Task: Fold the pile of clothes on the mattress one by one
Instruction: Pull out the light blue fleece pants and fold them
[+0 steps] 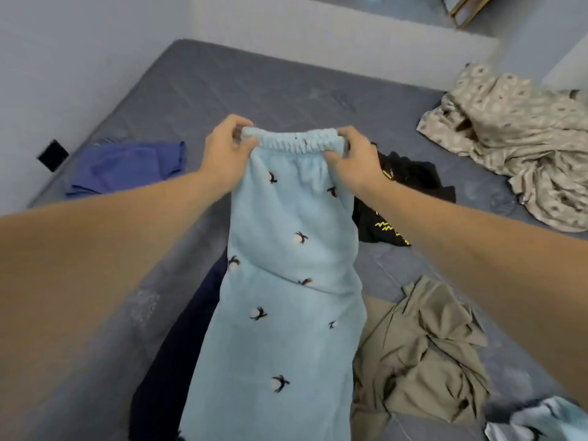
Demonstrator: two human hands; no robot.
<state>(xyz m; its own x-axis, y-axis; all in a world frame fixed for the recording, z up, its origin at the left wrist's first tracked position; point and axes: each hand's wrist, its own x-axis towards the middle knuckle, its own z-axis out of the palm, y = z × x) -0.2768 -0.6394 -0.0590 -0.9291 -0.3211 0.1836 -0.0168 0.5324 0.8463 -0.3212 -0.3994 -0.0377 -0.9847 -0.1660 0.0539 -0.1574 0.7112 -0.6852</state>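
Holding up a pale blue fleece pair of pyjama trousers dotted with small dark-and-white embroidered motifs (286, 265), the person has both arms stretched forward over the grey quilted mattress (222, 90). The left hand (227, 151) pinches one end of the ruched elastic waistband (294, 140), thumb and fingers curled round the fabric, and the right hand (351, 157) grasps the other end the same way, so the waistband is pulled fairly straight between them. The garment hangs from that grip toward the camera, its lower part draping over a dark navy piece of clothing (178, 361) at the near edge. This looks like the opening step on one item: lifted by the waist and squared up, with no fold made in it yet. The next move probably calls for laying it flat on a bare stretch of mattress, or bringing the two waistband ends together so one leg lies over the other, keeping the thick fleece from bunching. Much remains unfolded: a crumpled olive-khaki garment (423, 351) lies just right of the trousers, a black garment with yellow zigzag print (401, 198) sits beyond the right wrist, and a beige patterned heap of cloth (509, 135) is farther right. A blue-violet garment (127, 167) lies flat near the wall, possibly already folded.
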